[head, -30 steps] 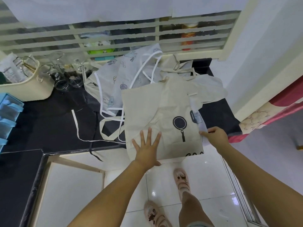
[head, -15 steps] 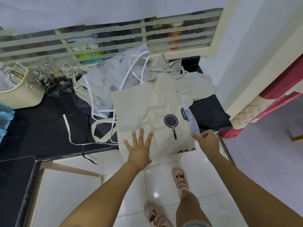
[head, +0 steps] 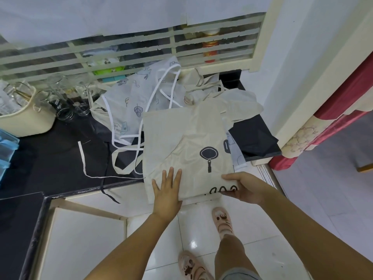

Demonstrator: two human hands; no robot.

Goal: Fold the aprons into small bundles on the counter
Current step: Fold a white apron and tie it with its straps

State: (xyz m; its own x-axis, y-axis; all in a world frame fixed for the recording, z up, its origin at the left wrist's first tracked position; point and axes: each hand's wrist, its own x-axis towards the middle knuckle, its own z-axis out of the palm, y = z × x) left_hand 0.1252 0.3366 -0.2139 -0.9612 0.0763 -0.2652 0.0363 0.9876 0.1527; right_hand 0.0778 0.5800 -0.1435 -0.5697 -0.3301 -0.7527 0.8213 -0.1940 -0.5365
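A cream apron (head: 181, 142) with a black pan print lies partly folded on the black counter (head: 50, 158), its lower edge hanging over the front. My left hand (head: 167, 190) presses flat on its lower left part, fingers spread. My right hand (head: 240, 187) grips the apron's lower right corner, thumb on top. Behind it lies a pale grey apron (head: 133, 102) with white straps and leaf prints, and another cream apron (head: 232, 98) is crumpled at the back right.
A cream basket (head: 24, 120) and several glass jars (head: 66, 106) stand at the back left. Blue trays (head: 6, 150) sit at the left edge. A slatted window runs behind. A red curtain (head: 333, 118) hangs at the right; white tiled floor below.
My right hand has moved left and down along the apron's right edge to its lower corner. My left hand stays pressed on the apron.
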